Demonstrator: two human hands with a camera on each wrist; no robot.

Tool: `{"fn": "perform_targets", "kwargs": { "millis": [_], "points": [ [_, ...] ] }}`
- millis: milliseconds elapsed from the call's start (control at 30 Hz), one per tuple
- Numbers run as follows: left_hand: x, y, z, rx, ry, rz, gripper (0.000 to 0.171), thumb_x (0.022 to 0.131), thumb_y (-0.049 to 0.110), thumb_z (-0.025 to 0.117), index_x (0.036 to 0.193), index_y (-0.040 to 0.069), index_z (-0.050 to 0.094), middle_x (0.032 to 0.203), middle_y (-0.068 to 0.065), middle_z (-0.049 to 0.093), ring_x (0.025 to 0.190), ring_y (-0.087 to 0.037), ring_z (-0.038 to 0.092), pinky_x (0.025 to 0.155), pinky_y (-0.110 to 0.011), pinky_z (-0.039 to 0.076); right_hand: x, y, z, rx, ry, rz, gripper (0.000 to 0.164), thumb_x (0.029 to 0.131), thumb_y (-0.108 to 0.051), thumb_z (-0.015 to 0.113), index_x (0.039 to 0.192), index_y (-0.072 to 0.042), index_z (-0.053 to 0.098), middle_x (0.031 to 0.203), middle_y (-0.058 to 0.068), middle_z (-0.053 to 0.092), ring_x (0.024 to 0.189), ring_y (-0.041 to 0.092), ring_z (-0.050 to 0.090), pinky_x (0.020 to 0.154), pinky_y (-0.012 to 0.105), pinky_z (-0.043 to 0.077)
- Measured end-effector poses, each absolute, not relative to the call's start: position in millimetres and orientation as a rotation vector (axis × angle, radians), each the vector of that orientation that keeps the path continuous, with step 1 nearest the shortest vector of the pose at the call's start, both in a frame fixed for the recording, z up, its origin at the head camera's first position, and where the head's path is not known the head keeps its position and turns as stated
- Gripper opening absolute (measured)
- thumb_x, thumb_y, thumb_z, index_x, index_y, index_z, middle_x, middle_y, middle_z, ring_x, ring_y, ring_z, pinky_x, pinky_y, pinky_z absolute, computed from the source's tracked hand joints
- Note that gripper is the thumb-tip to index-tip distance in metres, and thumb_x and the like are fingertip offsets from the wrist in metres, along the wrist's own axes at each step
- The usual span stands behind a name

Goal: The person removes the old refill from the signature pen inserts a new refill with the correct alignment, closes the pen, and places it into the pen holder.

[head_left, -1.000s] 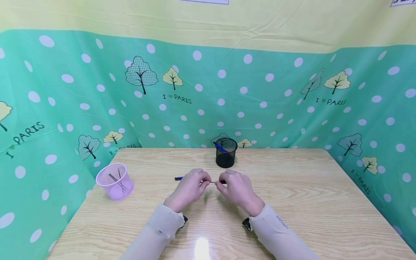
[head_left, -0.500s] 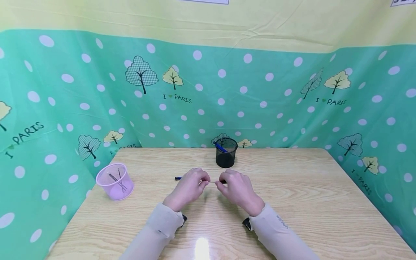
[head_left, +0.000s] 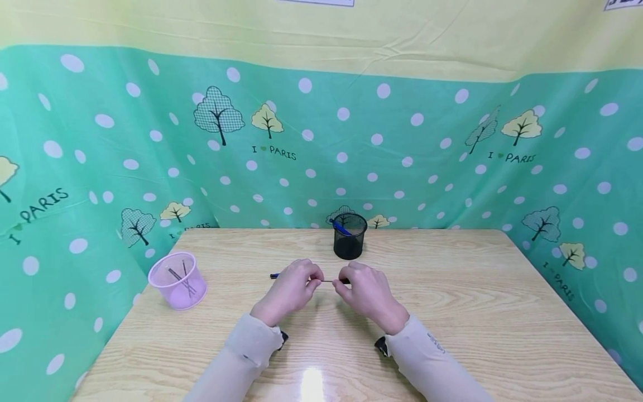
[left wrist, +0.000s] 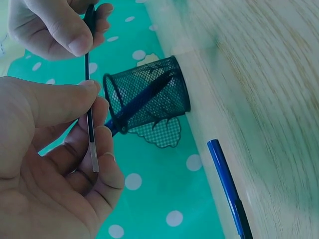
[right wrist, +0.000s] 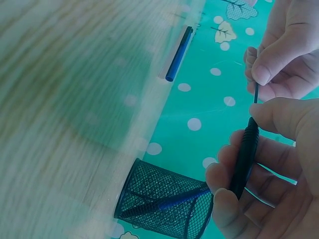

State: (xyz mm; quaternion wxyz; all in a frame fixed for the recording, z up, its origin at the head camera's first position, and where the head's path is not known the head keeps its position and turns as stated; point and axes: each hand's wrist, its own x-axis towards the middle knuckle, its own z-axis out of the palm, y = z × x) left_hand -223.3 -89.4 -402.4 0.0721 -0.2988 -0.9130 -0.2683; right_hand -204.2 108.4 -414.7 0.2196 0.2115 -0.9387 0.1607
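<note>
Left hand (head_left: 293,286) pinches one refill (left wrist: 90,128), right hand (head_left: 370,289) grips one black barrel (right wrist: 244,162); two cups (head_left: 350,247) (head_left: 180,295) stand apart

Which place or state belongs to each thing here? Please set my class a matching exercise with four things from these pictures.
Things
1. lilac cup
2. black mesh cup
3. blue and black tube
4. black ribbed barrel

Places and states
A. held in the right hand, one of two hands at work
B. contains thin dark rods
C. lies on the table
D. contains a blue and black pen

Right pairs: 1-B, 2-D, 3-C, 4-A
</note>
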Motion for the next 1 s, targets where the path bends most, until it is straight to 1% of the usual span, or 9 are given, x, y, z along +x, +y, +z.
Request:
{"fn": "perform_targets", "kwargs": {
  "millis": [533,733,1000],
  "points": [
    [-226.3,-92.1,-404.5,-0.903,-2.733,-0.802,0.004,0.087,0.007,0.068,0.089,0.009,0.071,0.084,0.005,0.060,0.082,-0.014,0.055,0.075,-0.033,0.047,-204.1,108.7,-414.1,0.583,-2.597,0.461,0.013,0.083,-0.028,0.071,0.074,-0.020,0.067,0.072,-0.012,0.053,0.059,0.005,0.053,0.048,0.022,0.040],
    [-226.1,-93.0,-402.6,-0.887,-2.744,-0.808,0.007,0.087,0.008,0.068,0.087,0.014,0.070,0.084,0.007,0.059,0.082,-0.012,0.054,0.075,-0.032,0.047,-204.6,108.7,-413.9,0.581,-2.597,0.456,0.014,0.084,-0.029,0.071,0.074,-0.020,0.067,0.072,-0.012,0.053,0.059,0.004,0.053,0.048,0.023,0.040],
    [-227.5,-93.8,-404.5,-0.892,-2.759,-0.786,0.006,0.087,0.007,0.067,0.089,0.011,0.071,0.085,0.006,0.060,0.081,-0.011,0.054,0.075,-0.031,0.048,-203.6,108.5,-413.8,0.585,-2.599,0.445,0.014,0.084,-0.028,0.071,0.074,-0.019,0.068,0.071,-0.010,0.055,0.059,0.005,0.053,0.048,0.023,0.041]
  ]
}}
